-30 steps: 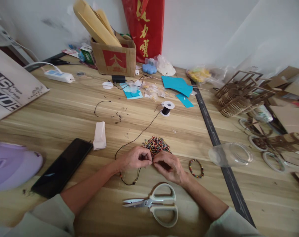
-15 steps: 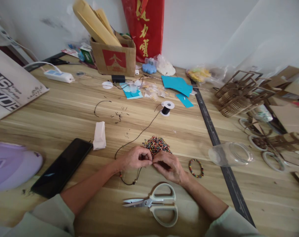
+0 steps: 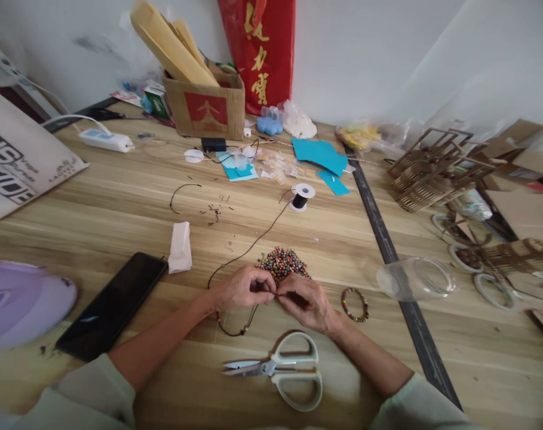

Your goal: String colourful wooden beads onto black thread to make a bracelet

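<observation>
A black cord [image 3: 264, 230] runs from a white spool [image 3: 303, 192], passes behind my left wrist and loops back up beneath my left hand [image 3: 245, 288]. A few beads [image 3: 244, 329] are strung on the loop. My left hand is closed in a pinch on the cord's end part. Fingertip to fingertip with it, my right hand [image 3: 307, 301] is also pinching; a tiny reddish spot, seemingly a bead, shows between them. Just beyond both hands lies a pile of multicoloured beads [image 3: 284, 261]. A finished-looking beaded bracelet [image 3: 355, 304] rests right of my right hand.
Open scissors [image 3: 271, 367] with pale handles lie in front of my hands. To the left are a phone [image 3: 112, 304], folded white paper [image 3: 180, 246] and a purple device [image 3: 24, 304]. A clear plastic container [image 3: 417, 279] lies right; a cardboard box [image 3: 203, 107] stands at the back.
My hands stay together in nearly the same place. A small reddish spot now shows between the fingertips. The whole view has shifted very slightly.
</observation>
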Motion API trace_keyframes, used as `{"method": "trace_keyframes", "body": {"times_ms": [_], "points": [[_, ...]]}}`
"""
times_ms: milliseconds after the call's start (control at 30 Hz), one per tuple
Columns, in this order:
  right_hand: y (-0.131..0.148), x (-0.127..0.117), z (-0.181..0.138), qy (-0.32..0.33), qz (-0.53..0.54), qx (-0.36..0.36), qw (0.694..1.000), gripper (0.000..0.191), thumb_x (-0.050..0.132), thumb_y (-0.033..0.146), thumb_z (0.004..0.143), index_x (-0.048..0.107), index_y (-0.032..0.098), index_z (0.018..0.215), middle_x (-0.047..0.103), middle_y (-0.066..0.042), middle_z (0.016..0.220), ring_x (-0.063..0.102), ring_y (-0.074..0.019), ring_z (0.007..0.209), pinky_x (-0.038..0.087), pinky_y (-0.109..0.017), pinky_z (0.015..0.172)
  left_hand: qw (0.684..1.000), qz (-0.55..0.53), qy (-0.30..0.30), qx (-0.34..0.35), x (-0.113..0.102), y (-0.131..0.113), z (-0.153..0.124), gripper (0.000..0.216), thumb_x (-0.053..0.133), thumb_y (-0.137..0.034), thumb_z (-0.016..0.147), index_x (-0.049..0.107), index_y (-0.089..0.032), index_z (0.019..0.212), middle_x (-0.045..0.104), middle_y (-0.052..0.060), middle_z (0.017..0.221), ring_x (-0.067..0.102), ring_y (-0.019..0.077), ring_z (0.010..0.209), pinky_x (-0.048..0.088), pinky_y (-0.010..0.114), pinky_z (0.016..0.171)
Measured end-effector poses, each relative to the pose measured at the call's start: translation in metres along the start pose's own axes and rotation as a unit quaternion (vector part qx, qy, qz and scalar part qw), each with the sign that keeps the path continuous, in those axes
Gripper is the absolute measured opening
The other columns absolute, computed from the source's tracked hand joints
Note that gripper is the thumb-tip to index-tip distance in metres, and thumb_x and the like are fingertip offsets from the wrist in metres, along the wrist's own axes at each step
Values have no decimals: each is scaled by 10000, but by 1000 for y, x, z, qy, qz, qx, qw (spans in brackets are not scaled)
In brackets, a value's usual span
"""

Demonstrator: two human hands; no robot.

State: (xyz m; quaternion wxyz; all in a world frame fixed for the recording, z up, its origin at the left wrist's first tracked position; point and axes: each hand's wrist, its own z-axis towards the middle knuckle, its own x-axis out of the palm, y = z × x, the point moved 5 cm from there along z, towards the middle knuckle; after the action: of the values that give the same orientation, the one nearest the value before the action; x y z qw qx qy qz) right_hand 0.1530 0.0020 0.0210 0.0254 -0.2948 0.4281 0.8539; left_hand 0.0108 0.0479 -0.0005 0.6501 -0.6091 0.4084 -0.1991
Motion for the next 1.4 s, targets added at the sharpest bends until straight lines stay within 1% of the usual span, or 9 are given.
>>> {"method": "trace_keyframes", "body": {"times_ms": [133, 333, 633, 900, 1067, 1267, 1400], "points": [[1, 0, 1, 5, -2, 1, 1000, 75, 531, 178, 937, 606, 167, 939, 652, -74, 800, 600, -163, 738, 499, -280, 669, 1000, -7, 2, 2, 0, 1, 0, 72, 617, -159, 752, 664, -115, 783, 659, 11, 639, 552, 100, 574, 396, 173, 539], [0, 1, 0, 10, -3, 2, 1000, 68, 534, 169, 932, 602, 168, 934, 649, -72, 797, 596, -162, 740, 493, -282, 667, 999, -29, 5, 11, 1, 2, 1, 53, 642, -170, 767, 663, -123, 759, 689, 15, 645, 588, 103, 588, 416, 174, 558], [1, 0, 1, 10, -9, -7, 1000, 49, 549, 167, 924, 594, 166, 905, 645, -70, 782, 591, -158, 722, 485, -272, 655, 996, -92, 3, -14, 4, 6, 1, 84, 681, -187, 758, 625, -125, 758, 693, 13, 652, 615, 103, 598, 436, 183, 582], [1, 2, 0, 11, -7, -17, 1000, 44, 547, 190, 932, 584, 176, 912, 642, -66, 785, 595, -162, 733, 489, -276, 662, 997, -82, 3, -8, 4, 8, 2, 85, 691, -178, 753, 624, -126, 743, 693, 7, 643, 611, 99, 591, 426, 177, 567], [1, 1, 0, 4, -1, -8, 1000, 66, 557, 224, 940, 587, 171, 914, 640, -62, 777, 595, -154, 710, 494, -264, 639, 997, -76, 3, -7, 4, 10, 2, 89, 697, -188, 750, 638, -124, 761, 700, 12, 658, 610, 103, 601, 420, 180, 570], [-1, 1, -1, 8, 23, -4, 1000, 91, 552, 231, 955, 611, 165, 933, 662, -76, 812, 623, -158, 761, 519, -269, 682, 996, -86, 13, -16, 4, 8, 2, 98, 685, -203, 759, 633, -122, 776, 700, 23, 674, 609, 105, 612, 422, 187, 583], [-1, 0, -1, 8, 18, -8, 1000, 124, 527, 252, 970, 609, 166, 933, 659, -73, 811, 622, -156, 766, 520, -264, 688, 996, -84, 10, -11, 4, 5, 2, 123, 701, -222, 736, 635, -122, 765, 674, 13, 669, 587, 103, 609, 424, 190, 584]]}}
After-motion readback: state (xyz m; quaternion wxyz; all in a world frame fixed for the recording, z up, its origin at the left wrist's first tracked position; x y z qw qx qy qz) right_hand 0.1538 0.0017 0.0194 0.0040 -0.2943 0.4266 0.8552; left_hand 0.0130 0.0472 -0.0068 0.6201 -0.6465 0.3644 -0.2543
